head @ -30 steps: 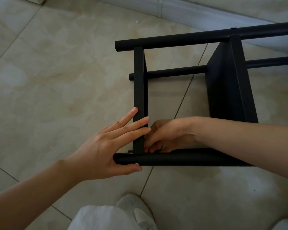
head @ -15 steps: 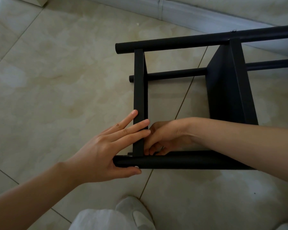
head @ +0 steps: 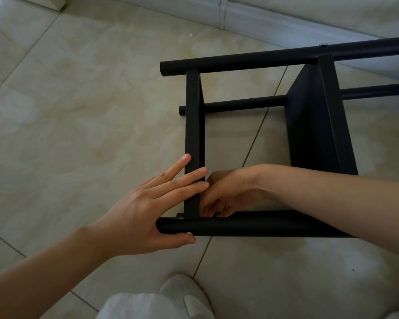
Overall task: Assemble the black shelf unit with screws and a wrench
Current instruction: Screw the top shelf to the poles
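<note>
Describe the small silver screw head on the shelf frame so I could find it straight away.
Start at the black shelf unit lying on the tiled floor. Follow its far round tube rightward to above the solid black panel. The screw head sits on top there, the only bright metal spot on the black frame.

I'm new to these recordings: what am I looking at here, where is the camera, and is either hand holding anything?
There is no machine here: a person works with bare hands, filmed by one wide-angle camera worn on the head and looking down. A black shelf unit lies on its side on a pale tiled floor. The left hand lies flat, with straight fingers across the flat black crossbar and the thumb under the nearest round tube. The right hand reaches inside the frame to the corner where crossbar and tube meet; its fingers are curled there, but whatever they hold, if anything, is hidden. No wrench is visible. A silver screw head shows on the far tube.
</note>
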